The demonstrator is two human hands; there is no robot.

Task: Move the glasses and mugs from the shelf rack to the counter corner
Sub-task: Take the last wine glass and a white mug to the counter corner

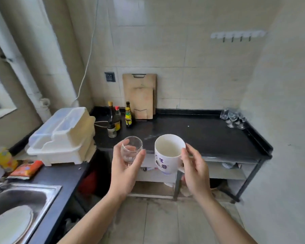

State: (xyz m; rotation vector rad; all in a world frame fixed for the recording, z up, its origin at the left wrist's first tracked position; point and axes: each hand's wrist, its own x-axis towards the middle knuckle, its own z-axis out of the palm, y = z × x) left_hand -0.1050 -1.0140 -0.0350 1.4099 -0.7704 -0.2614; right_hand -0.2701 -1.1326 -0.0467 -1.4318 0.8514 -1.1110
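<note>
My left hand point(126, 170) grips a small clear glass point(131, 149), held upright in front of the black counter point(201, 134). A white mug point(167, 152) with purple lettering is held upright by its handle in my right hand point(195, 171). Both are in the air just before the counter's front edge. Several clear stemmed glasses point(233, 118) stand together in the counter's far right corner by the wall. Under the counter a shelf rack point(225, 170) shows, with a bowl-like dish partly visible.
Sauce bottles point(119, 118) and two wooden cutting boards point(141, 97) stand at the counter's back left. A white plastic dish box point(63, 134) sits to the left. A steel sink point(23, 205) with a plate lies at lower left, with snack packets nearby.
</note>
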